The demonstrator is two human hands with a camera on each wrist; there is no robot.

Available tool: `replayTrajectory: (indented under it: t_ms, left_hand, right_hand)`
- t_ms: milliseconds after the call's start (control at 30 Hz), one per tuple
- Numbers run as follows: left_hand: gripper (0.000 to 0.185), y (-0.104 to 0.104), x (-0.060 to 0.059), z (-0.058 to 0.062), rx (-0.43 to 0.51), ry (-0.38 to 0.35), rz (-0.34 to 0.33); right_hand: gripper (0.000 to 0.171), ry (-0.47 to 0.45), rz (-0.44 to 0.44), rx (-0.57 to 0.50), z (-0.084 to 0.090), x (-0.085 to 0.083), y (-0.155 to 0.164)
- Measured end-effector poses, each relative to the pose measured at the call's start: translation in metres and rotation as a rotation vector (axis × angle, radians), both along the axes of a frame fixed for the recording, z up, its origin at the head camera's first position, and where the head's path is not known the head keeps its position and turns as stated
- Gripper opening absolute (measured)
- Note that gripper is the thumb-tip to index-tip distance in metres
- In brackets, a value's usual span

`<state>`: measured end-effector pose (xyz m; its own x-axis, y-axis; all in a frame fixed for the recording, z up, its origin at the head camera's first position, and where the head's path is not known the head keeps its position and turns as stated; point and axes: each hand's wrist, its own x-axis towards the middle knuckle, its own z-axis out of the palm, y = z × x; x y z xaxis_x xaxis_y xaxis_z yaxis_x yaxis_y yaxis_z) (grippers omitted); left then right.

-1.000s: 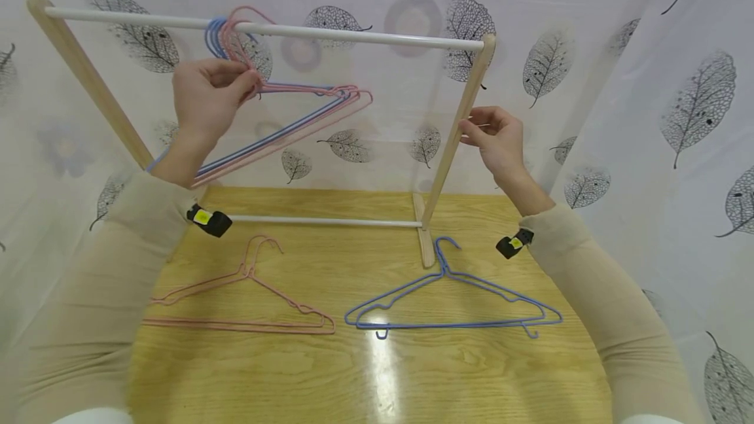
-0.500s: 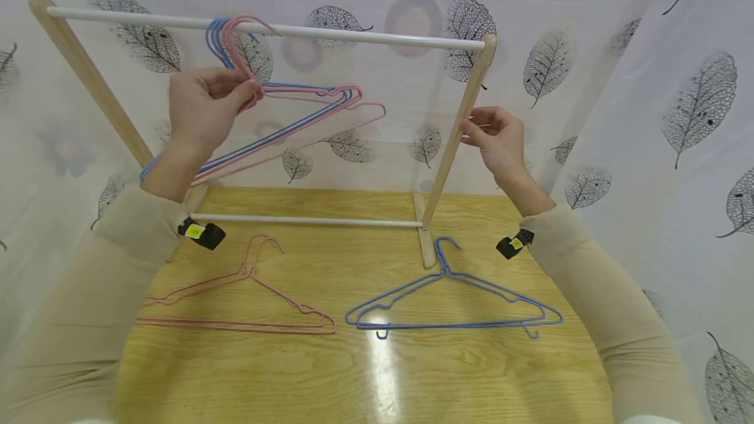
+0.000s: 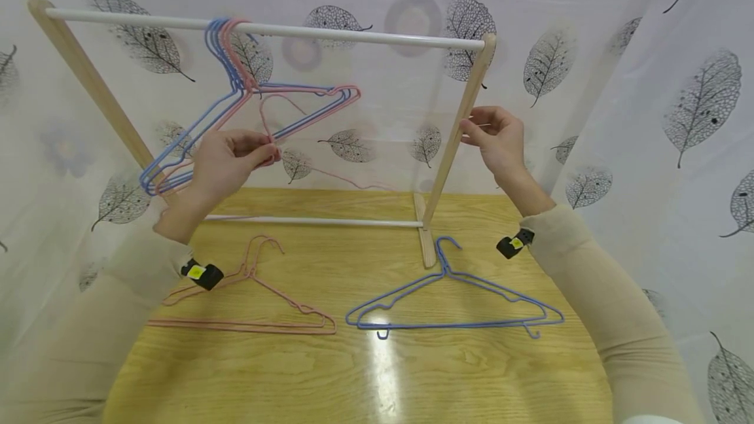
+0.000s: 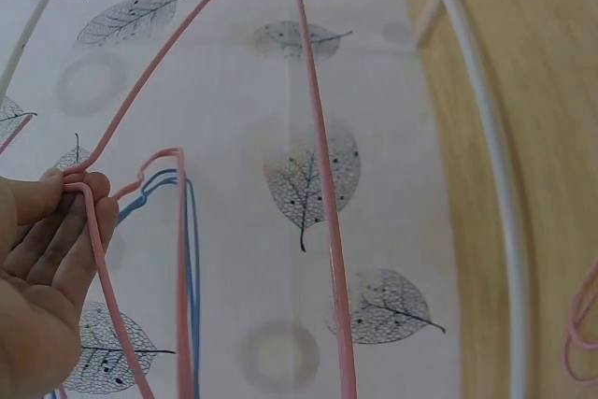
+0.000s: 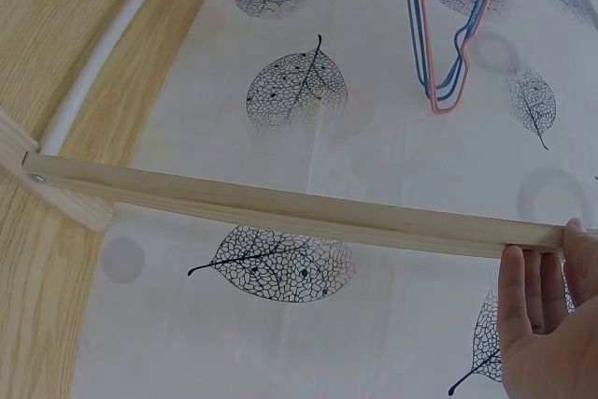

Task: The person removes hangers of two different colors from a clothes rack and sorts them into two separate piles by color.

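My left hand [image 3: 226, 161] pinches a pink wire hanger [image 4: 93, 221] below the rail; right hand [image 3: 497, 139] grip holds the rack's wooden upright [image 3: 456, 133]. No readable writing.

Pink hanger [image 3: 277, 123], blue hangers [image 3: 453, 293], leaf-print backdrop [image 3: 648, 84].
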<state>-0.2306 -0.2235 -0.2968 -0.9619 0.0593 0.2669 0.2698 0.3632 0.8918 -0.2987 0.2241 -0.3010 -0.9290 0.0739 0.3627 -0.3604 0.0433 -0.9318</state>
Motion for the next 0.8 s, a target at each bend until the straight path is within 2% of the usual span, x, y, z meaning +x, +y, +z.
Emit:
replayTrajectory:
  t_ms: [67, 200, 333, 500, 700, 800]
  left_hand:
    - [0.026, -0.001, 0.002, -0.009, -0.005, -0.036, -0.025]
    - [0.028, -0.006, 0.005, -0.027, -0.024, -0.061, -0.084]
    - [0.029, -0.011, 0.008, -0.044, -0.073, -0.084, -0.102]
    - [0.031, -0.017, 0.014, -0.062, -0.117, -0.156, -0.102]
    - [0.032, -0.031, 0.023, -0.082, -0.099, -0.266, -0.176]
    - [0.034, -0.043, 0.028, -0.092, -0.124, -0.302, -0.195]
  right_hand:
    - [0.012, -0.001, 0.0, -0.003, 0.0, 0.0, 0.0]
    - [0.011, -0.002, -0.005, 0.0, 0.001, 0.001, 0.001]
    - [0.011, 0.001, -0.002, -0.005, 0.001, 0.0, 0.001]
    - [0.011, 0.008, 0.003, -0.012, 0.0, 0.0, 0.001]
    - [0.011, 0.017, 0.011, -0.025, 0.0, 0.0, -0.001]
    - [0.011, 0.019, 0.012, -0.034, 0.0, 0.0, -0.001]
